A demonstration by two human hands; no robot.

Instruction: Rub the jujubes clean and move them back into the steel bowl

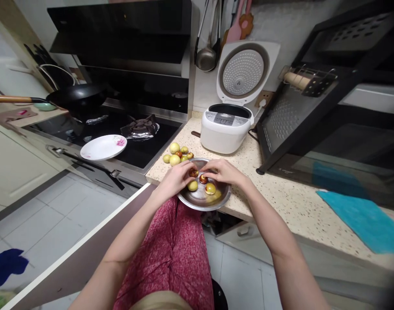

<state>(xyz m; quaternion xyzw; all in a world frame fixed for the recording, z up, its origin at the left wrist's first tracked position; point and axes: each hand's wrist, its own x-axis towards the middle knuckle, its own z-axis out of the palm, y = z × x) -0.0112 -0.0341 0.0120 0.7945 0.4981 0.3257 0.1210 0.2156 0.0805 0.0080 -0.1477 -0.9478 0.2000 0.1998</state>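
Note:
A round metal bowl [224,198] stands at the counter's front edge with a few jujubes in it. Over its left side, my left hand [176,178] pinches a dark brown jujube [193,172]. My right hand [225,171] reaches in from the other side, its fingers closed on a brown-and-yellow jujube [203,178]. Below them lie a yellow-green jujube [192,186] and a yellow one with a brown patch [210,188]. Several more jujubes [175,160], mostly pale green, form a pile on the counter behind the bowl.
Behind the bowl, a white rice cooker [226,133] has its lid raised. A flowered plate [103,147] rests at the hob's front edge; a black wok [79,95] sits farther back. At right are a black oven [339,142] and a blue cloth [361,219]. A cabinet door [96,241] stands ajar.

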